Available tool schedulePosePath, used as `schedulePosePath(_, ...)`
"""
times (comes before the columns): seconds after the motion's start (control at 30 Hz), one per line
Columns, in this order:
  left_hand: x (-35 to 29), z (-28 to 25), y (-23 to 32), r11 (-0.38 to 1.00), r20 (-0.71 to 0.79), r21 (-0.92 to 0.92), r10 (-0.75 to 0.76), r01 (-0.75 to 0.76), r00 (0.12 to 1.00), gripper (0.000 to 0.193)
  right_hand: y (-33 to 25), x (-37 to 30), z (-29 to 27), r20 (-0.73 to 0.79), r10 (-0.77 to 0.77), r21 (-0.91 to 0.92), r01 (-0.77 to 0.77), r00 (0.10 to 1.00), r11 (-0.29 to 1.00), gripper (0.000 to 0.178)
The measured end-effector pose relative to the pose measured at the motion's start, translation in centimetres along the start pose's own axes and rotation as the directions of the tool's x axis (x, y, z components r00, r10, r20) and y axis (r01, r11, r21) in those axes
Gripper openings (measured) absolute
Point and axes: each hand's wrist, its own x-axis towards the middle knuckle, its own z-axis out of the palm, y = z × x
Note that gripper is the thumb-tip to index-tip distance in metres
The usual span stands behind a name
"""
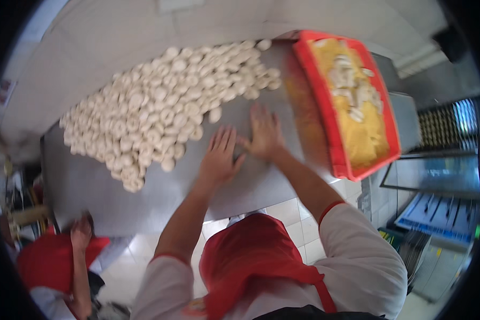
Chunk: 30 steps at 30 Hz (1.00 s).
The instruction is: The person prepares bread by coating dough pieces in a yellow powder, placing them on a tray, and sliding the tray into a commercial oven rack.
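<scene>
My left hand lies palm down over the metal table, fingers stretched forward and thumb apart. Just to its right and a little farther out, my right hand is also flat, its fingers extended and somewhat blurred. Neither hand shows anything in its grip; what may lie under the palms is hidden. A broad heap of round, pale dough pieces spreads over the far and left part of the table. Its nearest pieces sit just beyond and to the left of my fingers, and some have a dimple in the middle.
At the right stands a red plastic tray holding yellow meal and several pale pieces. A co-worker's hand is at the table's lower left edge. Glass-doored equipment is farther right. A tiled wall runs behind the table.
</scene>
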Motion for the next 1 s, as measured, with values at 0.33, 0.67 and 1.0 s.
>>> schedulePosePath(0.33,-11.5,1.0,4.9,0.989,0.025,0.061,-0.139,0.137,0.990,0.076,-0.1,-11.6,5.0,-0.190,-0.033,0.039,0.041,0.981,0.998,0.083)
schedulePosePath(0.67,-15.7,-3.0,4.1,0.949,0.111,-0.189,-0.234,0.252,0.966,0.026,-0.7,-16.3,4.4,-0.104,0.173,0.547,-0.089,0.980,0.833,0.032)
schedulePosePath(1.0,-8.3,-10.3,0.9,0.936,-0.599,-0.210,-0.352,0.283,0.719,0.023,2.8,-8.4,-4.2,0.092,0.026,0.545,-0.028,0.995,-0.838,0.042)
